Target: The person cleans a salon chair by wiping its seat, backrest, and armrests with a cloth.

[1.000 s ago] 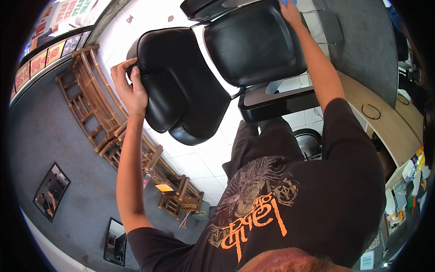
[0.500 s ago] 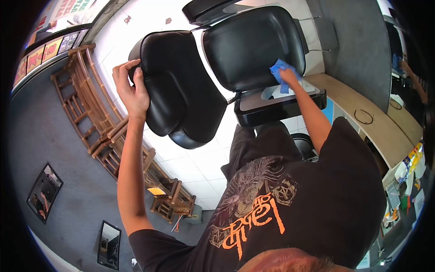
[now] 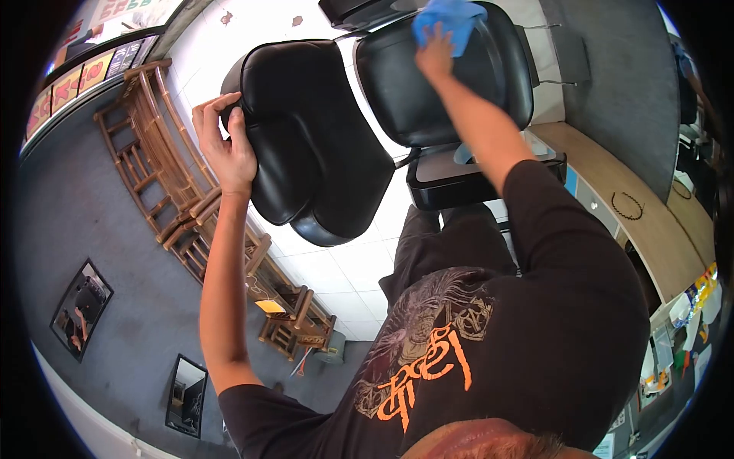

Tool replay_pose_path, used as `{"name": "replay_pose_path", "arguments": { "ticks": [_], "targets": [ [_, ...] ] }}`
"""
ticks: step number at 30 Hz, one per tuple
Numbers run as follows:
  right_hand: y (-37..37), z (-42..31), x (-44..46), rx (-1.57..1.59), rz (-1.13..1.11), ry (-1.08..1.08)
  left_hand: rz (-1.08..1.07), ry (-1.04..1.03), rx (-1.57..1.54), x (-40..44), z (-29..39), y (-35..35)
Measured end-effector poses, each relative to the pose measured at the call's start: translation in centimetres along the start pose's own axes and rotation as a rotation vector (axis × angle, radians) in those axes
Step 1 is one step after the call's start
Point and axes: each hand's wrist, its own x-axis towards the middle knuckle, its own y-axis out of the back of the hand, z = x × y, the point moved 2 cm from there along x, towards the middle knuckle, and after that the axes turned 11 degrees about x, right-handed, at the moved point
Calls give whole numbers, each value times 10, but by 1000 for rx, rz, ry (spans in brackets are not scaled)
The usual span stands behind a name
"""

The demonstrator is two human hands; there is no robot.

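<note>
A black padded salon chair fills the upper middle of the head view, its backrest [image 3: 329, 145] on the left and its seat [image 3: 405, 99] on the right. My left hand [image 3: 227, 153] grips the outer edge of the backrest, fingers curled over the rim and thumb against the padding. In my right hand [image 3: 436, 57] is a blue cloth [image 3: 456, 21], spread over the far part of the seat and slightly blurred. The near armrest [image 3: 447, 190] lies below my right forearm; the far armrest [image 3: 359, 14] is partly cut off at the top.
Bamboo benches [image 3: 164, 153] line the grey wall on the left, where two small mirrors [image 3: 186, 394] hang. To the right runs a wooden counter [image 3: 592, 164] with a dark beaded loop [image 3: 628, 205] on it. White floor tiles [image 3: 336, 294] show around the chair.
My right hand has moved with the blue cloth from the seat's near edge to its far side. My left hand stays on the backrest. The view has shifted slightly.
</note>
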Motion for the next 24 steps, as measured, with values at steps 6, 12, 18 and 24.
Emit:
{"name": "replay_pose_path", "arguments": {
  "ticks": [6,12,18,24],
  "targets": [
    [-41,-69,-189,57,-807,566,3,-17,26,0,0,0],
    [46,25,-224,33,-947,715,7,-18,15,-1,-4,-1],
    [198,151,-93,-173,-709,404,13,-17,10,1,-3,0],
    [195,198,-33,-24,180,170,19,-18,-10,2,-4,-2]
  ]
}}
